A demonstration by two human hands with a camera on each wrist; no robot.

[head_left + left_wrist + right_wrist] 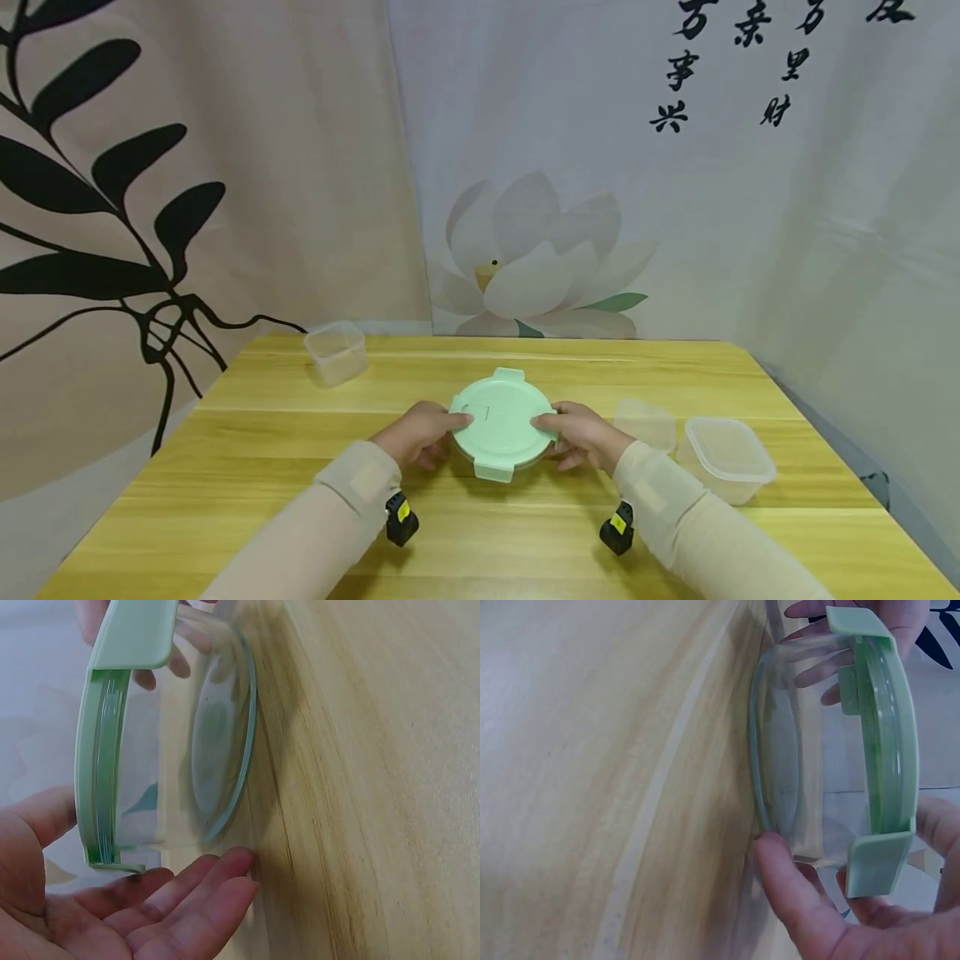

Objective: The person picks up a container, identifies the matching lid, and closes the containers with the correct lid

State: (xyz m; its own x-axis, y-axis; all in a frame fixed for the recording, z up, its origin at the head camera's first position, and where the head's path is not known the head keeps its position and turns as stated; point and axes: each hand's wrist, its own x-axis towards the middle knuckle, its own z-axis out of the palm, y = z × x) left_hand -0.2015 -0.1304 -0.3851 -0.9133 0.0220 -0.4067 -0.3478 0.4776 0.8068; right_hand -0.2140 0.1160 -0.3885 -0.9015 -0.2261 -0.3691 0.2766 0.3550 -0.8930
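A round glass food container (142,772) with a mint-green lid (501,421) is at the middle of the wooden table, its base close over the tabletop. Two of the lid's clip flaps show at the far and near sides, folding outward from the rim. My left hand (429,432) grips the left side, thumb on top of the lid and fingers under the edge by a side flap. On the opposite side my right hand (585,433) holds it likewise, its thumb on the lid. One right fingertip (769,844) is right at the glass base.
A clear plastic tub (336,354) stands at the back left of the table (225,500). To the right, a lidded translucent tub (726,462) sits beside a translucent plastic piece (645,425), both near my right forearm. A printed curtain (525,125) hangs behind the table's far edge.
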